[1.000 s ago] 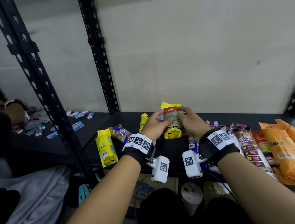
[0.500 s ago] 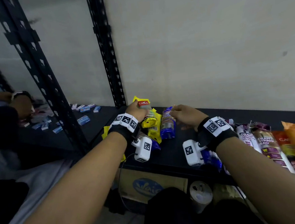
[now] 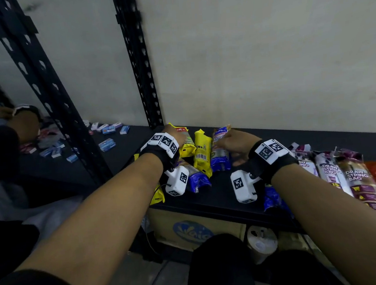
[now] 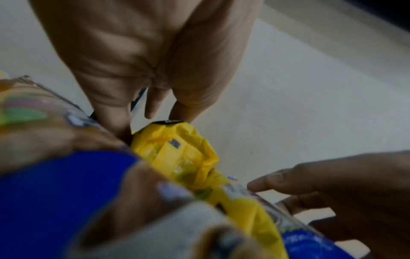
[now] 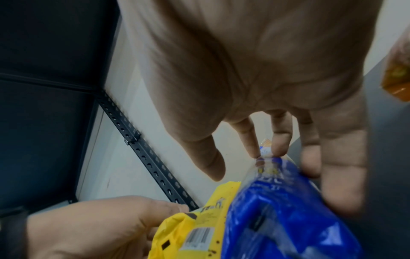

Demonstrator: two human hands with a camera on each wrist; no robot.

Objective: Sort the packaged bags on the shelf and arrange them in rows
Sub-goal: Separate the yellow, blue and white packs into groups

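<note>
Packaged bags [image 3: 202, 152] lie in a short row at the back left of the black shelf [image 3: 218, 191], beside the rear upright [image 3: 138, 60]. In the head view, the left hand [image 3: 177, 135] rests over the red-topped bag [image 3: 185, 140] at the row's left end, and the right hand [image 3: 234, 142] rests over the blue-ended bag [image 3: 220, 151]; a yellow bag [image 3: 202, 153] lies between them, touching both. Draw-string bags [image 3: 351, 174] lie side by side well to the right. In the left wrist view, the left hand's fingers [image 4: 155, 103] reach down, relaxed, to the far end of a yellow bag [image 4: 177, 154]; no grip is evident. The right hand's fingertips [image 4: 268, 182] touch a bag edge just beside it. In the right wrist view, the right hand's fingers [image 5: 280, 140] pinch the crimped top of the blue-ended bag [image 5: 288, 210], with the thumb [image 5: 206, 157] held apart. Judged step: aligning bags into a row at the shelf's left end. The next move calls for squaring the blue-ended bag against the yellow one, then collecting the loose blue bags [image 3: 196, 180] near the front edge.
</note>
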